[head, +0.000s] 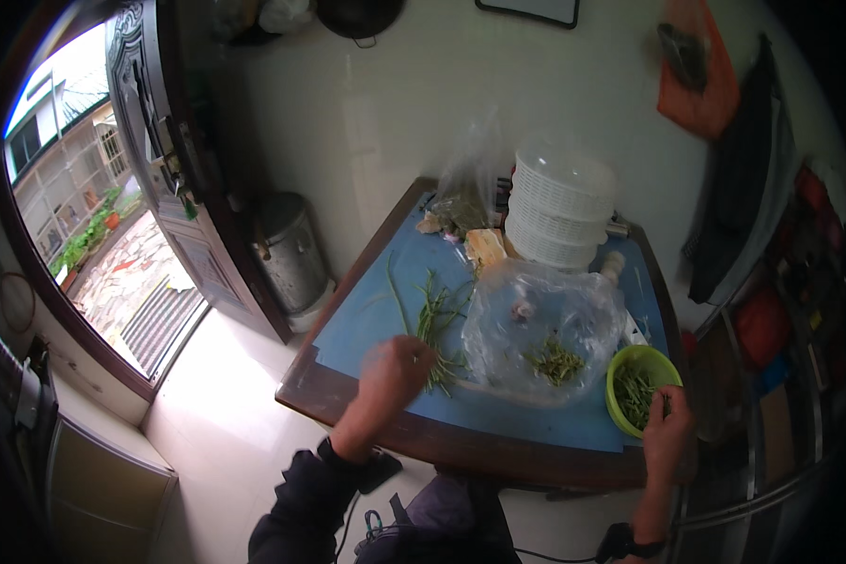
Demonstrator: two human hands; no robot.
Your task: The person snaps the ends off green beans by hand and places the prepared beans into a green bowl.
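My left hand (395, 374), a little blurred, is over the near end of a loose bunch of long green vegetable stems (431, 310) on the table. Its fingers are curled, and whether a stem is between them is unclear. At the near right rim of a lime-green plastic bowl (612, 395) is my right hand (668, 423), thumb and fingers close together. Short cut green pieces (633, 395) fill much of the bowl. Any piece in those fingertips is too small to make out. Between the hands, a clear plastic bag (493, 352) lies spread with a small heap of green trimmings (558, 363) on it.
A blue mat (356, 324) covers the dark wooden table (395, 430). Stacked white plastic baskets (560, 204) and a bag of greens (462, 208) stand at the back. A metal bin (292, 254) is left of the table, near an open door (183, 176).
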